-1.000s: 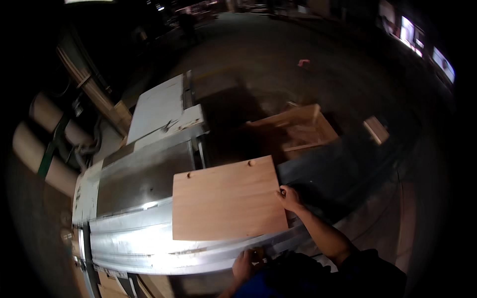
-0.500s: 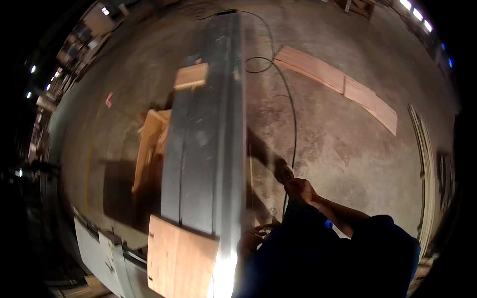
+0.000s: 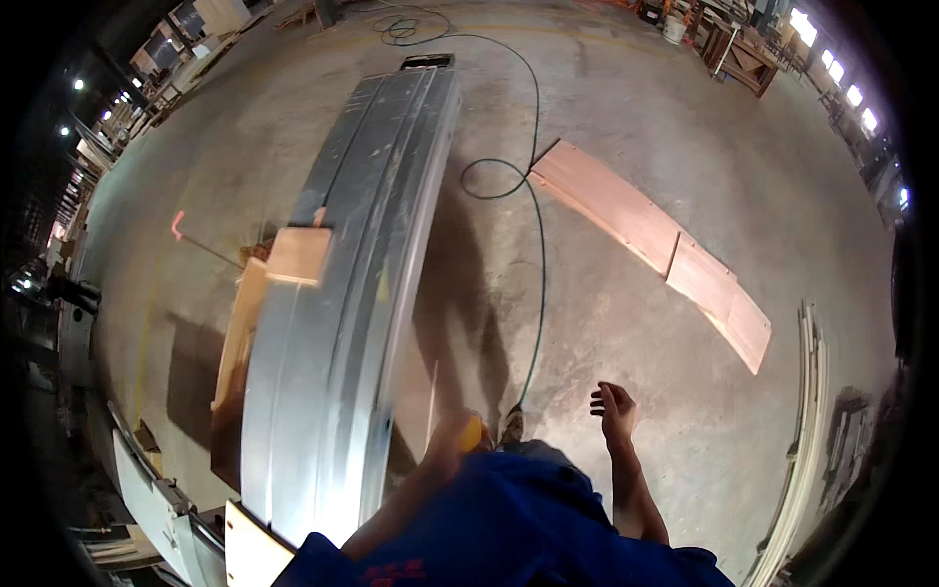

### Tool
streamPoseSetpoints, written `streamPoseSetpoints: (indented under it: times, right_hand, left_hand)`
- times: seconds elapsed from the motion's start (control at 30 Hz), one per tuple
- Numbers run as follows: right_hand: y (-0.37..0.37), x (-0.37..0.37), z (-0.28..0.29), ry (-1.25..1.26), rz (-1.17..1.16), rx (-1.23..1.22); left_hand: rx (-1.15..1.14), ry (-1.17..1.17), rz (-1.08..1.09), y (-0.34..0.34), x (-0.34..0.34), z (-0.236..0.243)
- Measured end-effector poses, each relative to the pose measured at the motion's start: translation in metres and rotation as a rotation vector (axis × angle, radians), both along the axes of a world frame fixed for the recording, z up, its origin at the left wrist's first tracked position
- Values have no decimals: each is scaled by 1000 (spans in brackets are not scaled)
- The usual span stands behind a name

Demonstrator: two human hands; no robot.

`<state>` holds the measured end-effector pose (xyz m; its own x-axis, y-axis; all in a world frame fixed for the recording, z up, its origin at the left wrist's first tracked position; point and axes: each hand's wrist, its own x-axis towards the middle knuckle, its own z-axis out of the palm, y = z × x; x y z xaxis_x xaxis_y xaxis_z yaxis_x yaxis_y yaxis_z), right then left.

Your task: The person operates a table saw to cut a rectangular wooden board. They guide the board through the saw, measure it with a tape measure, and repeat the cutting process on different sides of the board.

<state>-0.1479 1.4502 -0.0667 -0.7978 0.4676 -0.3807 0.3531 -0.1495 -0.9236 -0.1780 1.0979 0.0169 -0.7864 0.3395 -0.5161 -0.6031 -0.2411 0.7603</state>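
My left hand [image 3: 452, 438], blurred, holds a small yellow object [image 3: 470, 433] low beside the long grey sliding table [image 3: 362, 245] of a woodworking machine. My right hand [image 3: 614, 411] hangs over the concrete floor, fingers apart and slightly bent, holding nothing. A small wooden board [image 3: 298, 252] lies on the grey table; the pale edge of a wooden panel [image 3: 254, 548] shows at the bottom left. My feet show between my hands, beside a green hose [image 3: 542, 293].
A wooden box [image 3: 238, 333] stands left of the table. Long wooden boards [image 3: 626, 213] lie on the floor at right, pale strips [image 3: 804, 411] along the far right. Workbenches [image 3: 743, 54] stand at the back right. The hose loops ahead past the table's end.
My view has swung right, from facing the machine to along its table. My right hand has left the wooden panel and now hangs open out over the floor.
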Motion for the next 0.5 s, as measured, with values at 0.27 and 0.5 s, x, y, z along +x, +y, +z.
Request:
streamPoseSetpoints:
  times: [0.27,0.5]
  right_hand:
    - [161,-245,-73,-228,116,84]
    - [318,-206,-227,-688,-371,-351]
  left_hand:
    - [-73,-118,-61,89,-234,-41]
    - [-164,-71,235,150,-549,-40]
